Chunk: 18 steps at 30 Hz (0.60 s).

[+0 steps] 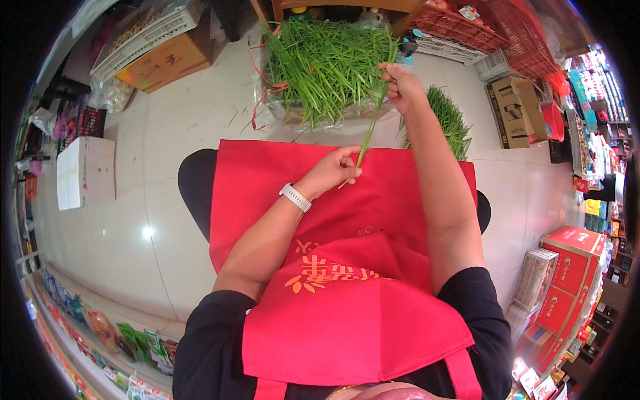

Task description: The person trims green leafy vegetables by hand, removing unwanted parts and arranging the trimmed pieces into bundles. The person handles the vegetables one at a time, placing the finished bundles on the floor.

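Between my two hands stretches a thin green stalk (370,129), which looks like a garlic chive. My left hand (334,171), above the red apron (260,185) on my lap, pinches its lower end between thumb and fingers. The upper part is gripped by my right hand (403,87), whose arm reaches forward to the right edge of a large heap of chives (325,70). That heap fills a plastic-lined box (294,114) in front of my knees. A smaller bunch of chives (447,120) lies on the floor, partly hidden behind my right forearm.
Red plastic ribbon (256,107) trails from the box's left side. A white foam box (87,172) and a cardboard carton (162,57) are at left. To the right stand an open carton (515,112), red crates (460,25) and stacked red cartons (562,285). Shelves line both sides.
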### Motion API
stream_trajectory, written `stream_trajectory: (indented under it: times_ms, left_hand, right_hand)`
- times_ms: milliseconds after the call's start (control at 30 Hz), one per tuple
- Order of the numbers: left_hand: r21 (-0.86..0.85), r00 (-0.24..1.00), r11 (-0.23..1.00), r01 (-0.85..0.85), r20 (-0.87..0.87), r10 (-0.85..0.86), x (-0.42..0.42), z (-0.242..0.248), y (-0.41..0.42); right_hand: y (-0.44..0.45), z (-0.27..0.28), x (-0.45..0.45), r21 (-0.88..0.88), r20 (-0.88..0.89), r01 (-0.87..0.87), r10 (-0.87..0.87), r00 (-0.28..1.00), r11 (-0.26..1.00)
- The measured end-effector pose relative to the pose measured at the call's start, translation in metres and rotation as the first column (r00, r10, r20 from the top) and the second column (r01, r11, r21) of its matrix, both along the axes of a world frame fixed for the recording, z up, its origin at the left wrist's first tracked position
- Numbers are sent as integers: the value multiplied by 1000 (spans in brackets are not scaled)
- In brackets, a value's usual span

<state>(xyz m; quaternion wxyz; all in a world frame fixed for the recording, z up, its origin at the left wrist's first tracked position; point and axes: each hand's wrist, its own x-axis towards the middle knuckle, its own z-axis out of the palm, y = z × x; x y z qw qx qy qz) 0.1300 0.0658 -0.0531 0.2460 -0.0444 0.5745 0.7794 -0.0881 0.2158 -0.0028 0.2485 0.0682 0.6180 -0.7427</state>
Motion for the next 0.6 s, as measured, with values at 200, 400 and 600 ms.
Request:
stream_trajectory:
  times_ms: [200, 400, 600]
  left_hand:
    - [59, 999, 998, -32, -20, 33, -4, 0, -8]
    - [387, 845, 763, -517, 91, 527, -7, 4, -22]
    - [340, 364, 263, -903, 277, 889, -21, -7, -56]
  right_hand:
    - [-14, 15, -10, 158, -99, -37, 53, 994, 987]
    - [-49, 6, -30, 310, -330, 216, -109, 938, 926]
    - [-88, -80, 14, 670, -387, -86, 446, 807, 737]
